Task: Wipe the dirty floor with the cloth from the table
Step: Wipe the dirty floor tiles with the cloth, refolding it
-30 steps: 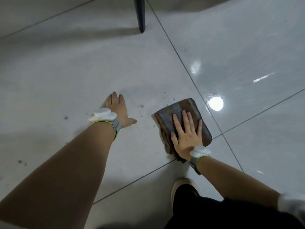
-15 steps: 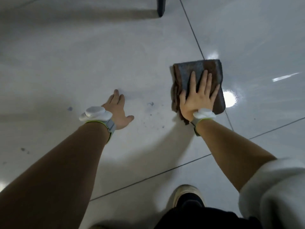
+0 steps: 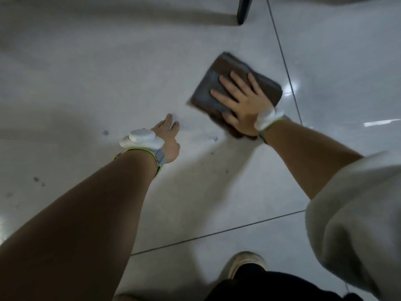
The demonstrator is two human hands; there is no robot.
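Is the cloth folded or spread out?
Folded: the cloth is a compact thick pad with layered edges under the flat right hand.

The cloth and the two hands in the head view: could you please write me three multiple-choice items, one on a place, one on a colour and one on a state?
1. Where is the cloth?
A. flat on the tiled floor
B. draped over a shoe
C. hanging from the table leg

2. What colour is the cloth?
A. bright yellow
B. brown
C. white

3. How does the right hand meet the cloth?
A. pinches one corner and lifts it
B. hovers clear of it
C. presses on it, palm down, fingers spread

Answers:
1. A, it lies on the tiles, left of a grout line.
2. B, its visible surface is brown with a greyish sheen.
3. C, the open hand lies flat on top, while the left hand rests on bare floor.
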